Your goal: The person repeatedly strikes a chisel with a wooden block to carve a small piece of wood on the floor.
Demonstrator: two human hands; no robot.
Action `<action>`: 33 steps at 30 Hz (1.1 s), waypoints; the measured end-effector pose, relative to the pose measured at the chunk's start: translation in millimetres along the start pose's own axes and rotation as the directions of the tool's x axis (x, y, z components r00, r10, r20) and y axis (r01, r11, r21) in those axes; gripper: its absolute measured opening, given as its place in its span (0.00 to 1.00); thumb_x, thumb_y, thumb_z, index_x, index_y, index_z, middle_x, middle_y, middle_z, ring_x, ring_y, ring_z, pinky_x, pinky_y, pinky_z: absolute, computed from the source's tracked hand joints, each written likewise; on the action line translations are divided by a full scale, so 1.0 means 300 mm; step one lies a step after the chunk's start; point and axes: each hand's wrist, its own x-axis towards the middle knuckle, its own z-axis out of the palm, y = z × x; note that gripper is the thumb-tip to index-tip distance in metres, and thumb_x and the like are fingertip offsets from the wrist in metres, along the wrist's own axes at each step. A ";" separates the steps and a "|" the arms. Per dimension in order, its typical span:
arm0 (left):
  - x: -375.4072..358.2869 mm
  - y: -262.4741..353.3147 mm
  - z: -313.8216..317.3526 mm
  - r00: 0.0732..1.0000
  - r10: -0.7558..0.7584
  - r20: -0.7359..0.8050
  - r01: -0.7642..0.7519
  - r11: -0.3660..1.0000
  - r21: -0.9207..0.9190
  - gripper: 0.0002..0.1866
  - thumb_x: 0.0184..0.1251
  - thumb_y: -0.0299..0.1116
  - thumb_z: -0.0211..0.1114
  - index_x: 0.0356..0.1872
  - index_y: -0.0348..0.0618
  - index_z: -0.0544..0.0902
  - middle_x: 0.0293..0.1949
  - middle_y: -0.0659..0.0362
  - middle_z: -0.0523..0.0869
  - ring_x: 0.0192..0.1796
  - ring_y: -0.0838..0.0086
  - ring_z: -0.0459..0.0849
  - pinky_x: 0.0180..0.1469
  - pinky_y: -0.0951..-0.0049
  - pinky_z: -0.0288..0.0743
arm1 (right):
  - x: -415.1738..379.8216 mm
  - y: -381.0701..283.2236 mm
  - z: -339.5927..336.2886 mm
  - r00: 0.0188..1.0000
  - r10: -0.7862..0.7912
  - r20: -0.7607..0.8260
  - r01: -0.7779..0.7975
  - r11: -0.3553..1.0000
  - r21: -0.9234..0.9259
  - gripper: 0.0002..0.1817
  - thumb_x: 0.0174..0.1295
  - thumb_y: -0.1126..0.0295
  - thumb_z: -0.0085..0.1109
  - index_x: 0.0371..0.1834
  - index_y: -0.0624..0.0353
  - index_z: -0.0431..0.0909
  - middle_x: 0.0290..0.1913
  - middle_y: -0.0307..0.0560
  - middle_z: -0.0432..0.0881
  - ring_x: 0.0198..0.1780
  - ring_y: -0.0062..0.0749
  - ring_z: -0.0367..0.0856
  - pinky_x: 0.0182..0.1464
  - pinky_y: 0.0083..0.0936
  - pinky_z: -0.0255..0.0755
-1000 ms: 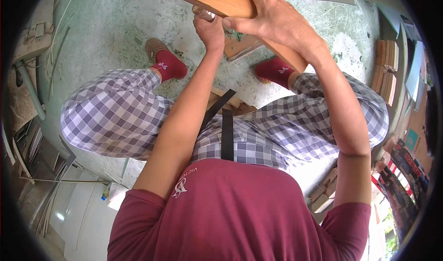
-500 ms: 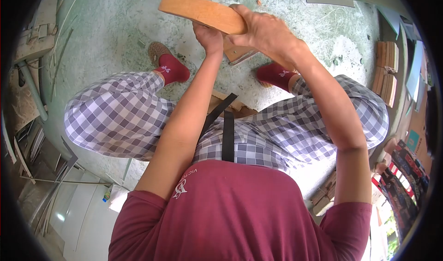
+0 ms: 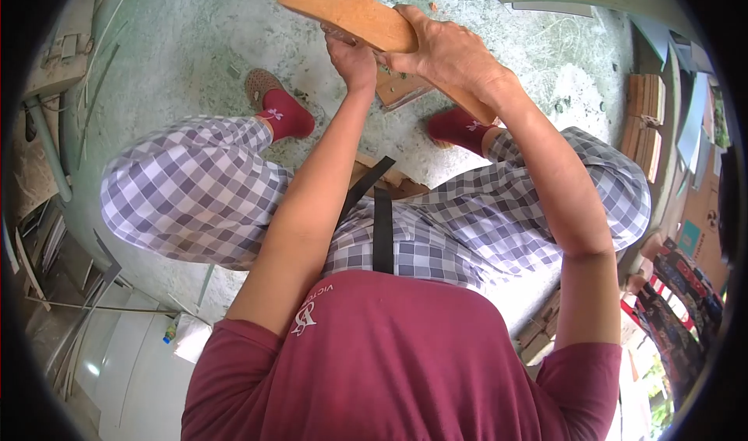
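While the right hand (image 3: 456, 58) grips a thick wooden piece (image 3: 343, 11) slanting across the upper centre of the frame, the left hand (image 3: 354, 63) sits at its lower edge, fingers partly hidden, so whether they are closed I cannot tell.

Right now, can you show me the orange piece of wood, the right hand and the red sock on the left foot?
Piece of wood (image 3: 352, 14): head view, on its orange side.
Right hand (image 3: 455, 54): head view, back of the hand.
Red sock (image 3: 291, 117): head view, plain red part beside the white mark.
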 end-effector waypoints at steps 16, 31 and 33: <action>0.050 0.004 -0.005 0.996 -0.086 0.038 0.082 0.991 0.107 0.20 0.58 0.31 0.65 0.48 0.36 0.68 0.42 0.53 0.81 0.48 0.61 0.81 0.50 0.64 0.73 | 0.030 -0.089 0.040 0.984 0.152 0.093 -0.172 0.946 0.274 0.54 0.40 0.33 0.59 0.64 0.67 0.64 0.44 0.68 0.80 0.43 0.51 0.84 0.45 0.33 0.78; 0.001 0.128 -0.032 0.983 -0.083 0.163 0.023 0.940 0.340 0.14 0.53 0.28 0.74 0.34 0.39 0.75 0.29 0.62 0.82 0.31 0.80 0.79 0.35 0.79 0.74 | -0.102 -0.029 -0.009 0.882 0.422 -0.210 -0.068 0.555 0.829 0.42 0.51 0.44 0.64 0.61 0.66 0.66 0.42 0.58 0.81 0.41 0.36 0.82 0.43 0.30 0.76; -0.023 0.118 -0.031 0.973 -0.062 0.223 -0.006 0.956 0.292 0.14 0.54 0.28 0.74 0.34 0.39 0.75 0.29 0.63 0.82 0.31 0.81 0.79 0.36 0.80 0.74 | -0.131 -0.033 -0.064 0.835 0.447 -0.321 -0.007 0.592 0.806 0.42 0.53 0.43 0.64 0.61 0.67 0.66 0.43 0.56 0.80 0.43 0.37 0.81 0.44 0.29 0.75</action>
